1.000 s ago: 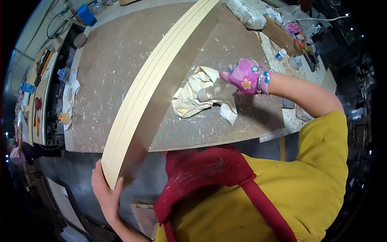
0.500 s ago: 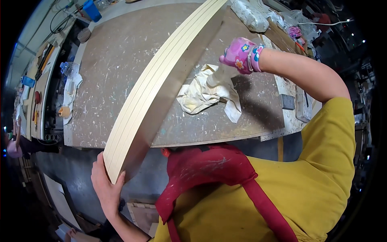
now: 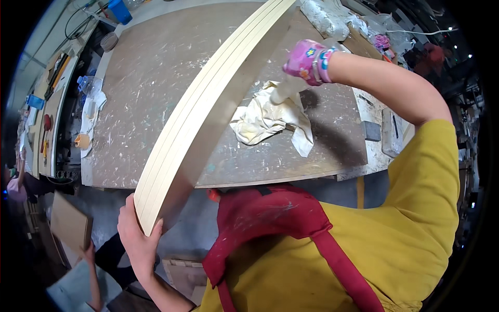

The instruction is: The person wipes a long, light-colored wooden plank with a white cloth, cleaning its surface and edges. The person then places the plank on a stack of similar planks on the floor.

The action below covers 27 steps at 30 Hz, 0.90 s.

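Note:
A long stack of pale wooden boards (image 3: 200, 114) lies slanted across the workbench (image 3: 150, 73), its near end jutting past the front edge. My bare left hand (image 3: 139, 234) grips that near end, thumb on the right side and fingers on the left. On my right hand (image 3: 307, 61) is a pink flowered glove. It is closed in a fist above the bench, to the right of the stack. From the fist a pale, translucent thing (image 3: 285, 91), blurred, points down toward a crumpled off-white cloth (image 3: 265, 119). Its kind cannot be made out.
A grey block (image 3: 371, 131) sits at the bench's right edge. Wrapped bundles (image 3: 325, 21) and plastic lie at the far right. A clear bottle (image 3: 89, 83) and an orange cap-like piece (image 3: 81, 141) stand at left. At lower left another person (image 3: 86, 286) holds a brown panel (image 3: 71, 222).
My right hand has shifted slightly left and away, with the translucent thing now showing below it. My left hand stays on the boards. The other person's brown panel has come into view at lower left.

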{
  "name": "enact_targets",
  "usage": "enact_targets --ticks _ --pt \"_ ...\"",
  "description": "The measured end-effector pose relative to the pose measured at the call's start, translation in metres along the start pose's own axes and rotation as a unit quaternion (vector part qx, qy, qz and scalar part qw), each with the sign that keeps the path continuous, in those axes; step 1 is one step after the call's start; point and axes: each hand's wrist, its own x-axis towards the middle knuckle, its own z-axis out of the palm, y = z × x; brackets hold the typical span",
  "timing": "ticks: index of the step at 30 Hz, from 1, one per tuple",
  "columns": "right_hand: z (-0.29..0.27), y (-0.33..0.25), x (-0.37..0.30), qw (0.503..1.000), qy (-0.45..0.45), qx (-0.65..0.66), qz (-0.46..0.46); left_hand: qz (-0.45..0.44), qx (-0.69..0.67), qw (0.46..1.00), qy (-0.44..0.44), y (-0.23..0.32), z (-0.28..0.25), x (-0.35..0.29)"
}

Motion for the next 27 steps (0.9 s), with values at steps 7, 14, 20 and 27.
enact_targets --ticks 7,14,20,27 --pt "0.014 -0.006 -0.009 0.995 0.033 0.083 -0.05 0.004 -0.001 1.0 -0.003 0.002 -0.001 0.001" --pt "0.039 0.01 -0.01 0.996 0.049 0.067 0.009 0.024 0.014 1.0 -0.005 -0.011 -0.002 0.001" --pt "0.057 0.009 -0.012 0.996 0.074 0.037 -0.032 0.001 0.054 0.999 0.008 -0.009 -0.002 -0.004" --pt "0.058 0.014 -0.029 0.984 0.069 0.164 -0.031 -0.005 -0.006 1.0 -0.009 -0.007 -0.002 -0.001"
